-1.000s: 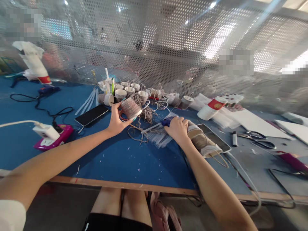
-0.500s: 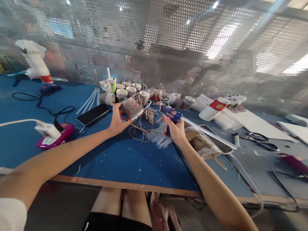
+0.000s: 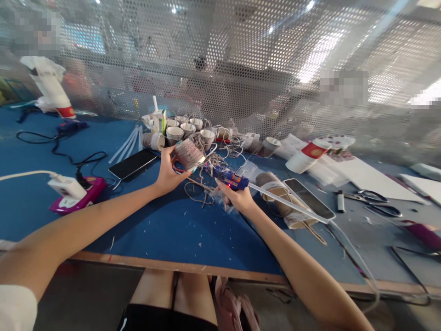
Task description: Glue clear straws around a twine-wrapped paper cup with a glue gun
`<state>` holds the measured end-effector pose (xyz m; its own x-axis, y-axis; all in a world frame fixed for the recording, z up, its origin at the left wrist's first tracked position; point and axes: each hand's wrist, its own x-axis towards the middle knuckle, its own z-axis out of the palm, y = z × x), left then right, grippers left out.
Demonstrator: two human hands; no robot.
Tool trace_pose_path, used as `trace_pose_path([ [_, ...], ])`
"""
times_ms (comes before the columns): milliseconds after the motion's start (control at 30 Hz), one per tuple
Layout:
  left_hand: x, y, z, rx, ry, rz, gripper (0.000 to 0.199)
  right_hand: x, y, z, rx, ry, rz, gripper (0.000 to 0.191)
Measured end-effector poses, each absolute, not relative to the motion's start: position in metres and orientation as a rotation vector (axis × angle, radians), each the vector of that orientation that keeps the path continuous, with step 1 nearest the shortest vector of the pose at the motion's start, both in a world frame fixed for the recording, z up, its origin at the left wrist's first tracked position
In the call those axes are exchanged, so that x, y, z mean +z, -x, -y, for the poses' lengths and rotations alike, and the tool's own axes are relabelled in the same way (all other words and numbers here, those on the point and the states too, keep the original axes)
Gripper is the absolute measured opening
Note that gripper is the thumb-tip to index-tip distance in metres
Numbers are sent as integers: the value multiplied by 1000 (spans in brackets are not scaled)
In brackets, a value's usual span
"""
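My left hand (image 3: 169, 174) is closed around a paper cup (image 3: 188, 154) wrapped in grey-brown twine, tilted on its side with its rim to the right. In my right hand (image 3: 239, 197) is a blue glue gun (image 3: 229, 177) with a small red light lit and a long clear glue stick (image 3: 289, 202) running out of its back. The gun's nozzle points left and is close to the cup's rim; whether they touch I cannot tell. Loose twine (image 3: 201, 191) lies tangled below and behind the cup.
Several cups (image 3: 174, 133) stand behind. A phone (image 3: 133, 164) and a purple power strip (image 3: 93, 191) lie left. On the right are a twine-wrapped cup (image 3: 292, 214), another phone (image 3: 312, 197), scissors (image 3: 370, 196) and a stack of white cups (image 3: 306, 156). A perforated metal screen (image 3: 220, 69) borders the back.
My right hand has moved left with the glue gun, bringing its nozzle from well apart to close by the cup's rim. My left hand and the cup have hardly moved.
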<state>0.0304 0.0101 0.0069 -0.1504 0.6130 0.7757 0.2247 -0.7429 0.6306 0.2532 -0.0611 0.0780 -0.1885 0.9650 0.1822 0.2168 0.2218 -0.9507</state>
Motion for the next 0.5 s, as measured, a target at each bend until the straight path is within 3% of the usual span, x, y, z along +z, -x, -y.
trace_pose_path([
  [500,6,-30,-10,1972,-1809,-897,76,79,-253,58,981,1138,1616,44],
])
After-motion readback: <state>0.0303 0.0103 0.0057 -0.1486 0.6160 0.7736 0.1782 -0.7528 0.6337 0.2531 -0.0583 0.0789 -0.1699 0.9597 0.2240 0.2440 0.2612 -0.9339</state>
